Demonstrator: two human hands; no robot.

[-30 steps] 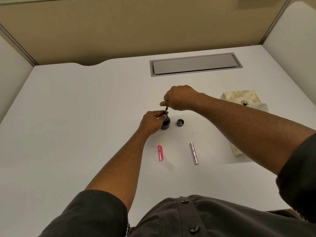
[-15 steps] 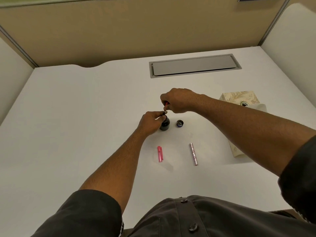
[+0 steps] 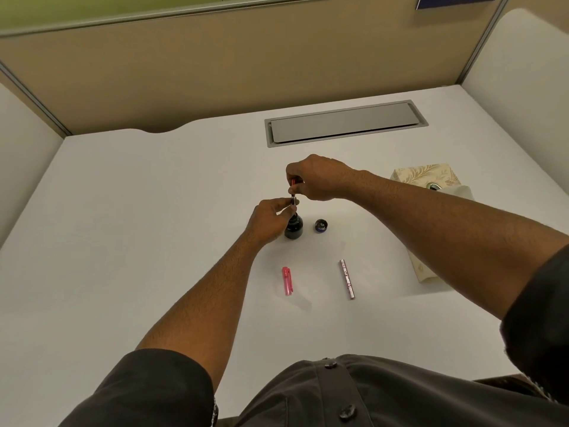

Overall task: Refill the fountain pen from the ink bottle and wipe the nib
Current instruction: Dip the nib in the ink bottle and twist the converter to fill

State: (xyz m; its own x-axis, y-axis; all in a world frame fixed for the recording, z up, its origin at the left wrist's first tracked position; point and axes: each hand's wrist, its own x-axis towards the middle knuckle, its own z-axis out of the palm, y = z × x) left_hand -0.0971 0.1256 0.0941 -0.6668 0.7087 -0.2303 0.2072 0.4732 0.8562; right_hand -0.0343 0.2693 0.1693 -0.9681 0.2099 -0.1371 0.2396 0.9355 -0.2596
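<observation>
Both my hands pinch the pen section over the open ink bottle.

My right hand pinches the thin pen section near its red top; my left hand pinches lower down, apparently, directly above the dark ink bottle. Beside it lies the bottle cap; nearer me, the pink cap and the barrel. My right forearm partly hides the tissue box.

One ink bottle, one bottle cap, one pink pen cap, one pen barrel, one tissue box (partly hidden), two hands.
</observation>
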